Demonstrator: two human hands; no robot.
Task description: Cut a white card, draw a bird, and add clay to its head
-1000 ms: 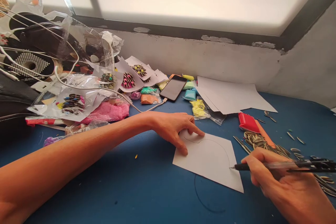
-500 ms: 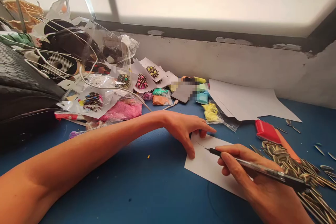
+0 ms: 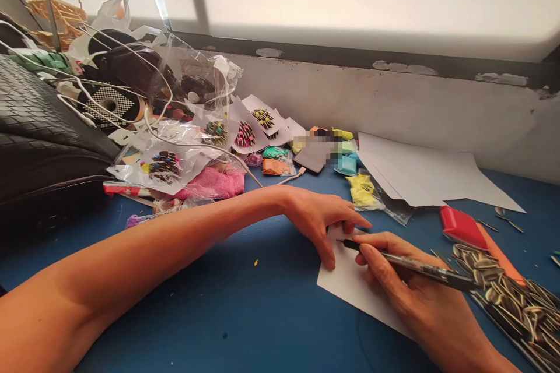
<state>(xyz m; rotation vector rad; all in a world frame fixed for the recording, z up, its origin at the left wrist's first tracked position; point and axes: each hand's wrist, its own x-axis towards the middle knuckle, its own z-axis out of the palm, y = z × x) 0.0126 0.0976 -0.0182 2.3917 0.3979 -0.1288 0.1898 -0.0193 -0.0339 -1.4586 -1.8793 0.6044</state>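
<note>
A small white sheet of paper point(image 3: 350, 285) lies on the blue table. My left hand point(image 3: 321, 221) rests on its far left part, thumb and fingers spread apart and pressing it down. In my right hand point(image 3: 406, 280) is a black pen point(image 3: 420, 268), gripped between thumb and fingers, its tip at the paper near my left thumb. The line seen on the paper earlier is mostly hidden behind the pen and fingers. To the right of my right hand lies a pile of striped sunflower seeds point(image 3: 520, 297).
A red clay pack point(image 3: 462, 227) lies by the seeds, with larger white sheets point(image 3: 429, 172) behind. Yellow clay point(image 3: 362, 189), a phone point(image 3: 312, 154) and seed-decorated papers point(image 3: 247, 131) line the back. A black woven bag point(image 3: 39, 140) and white cables point(image 3: 210, 145) occupy the left.
My right hand has shifted the pen tip up and left, close to my left thumb. The view has turned slightly left; my left hand keeps its place on the paper.
</note>
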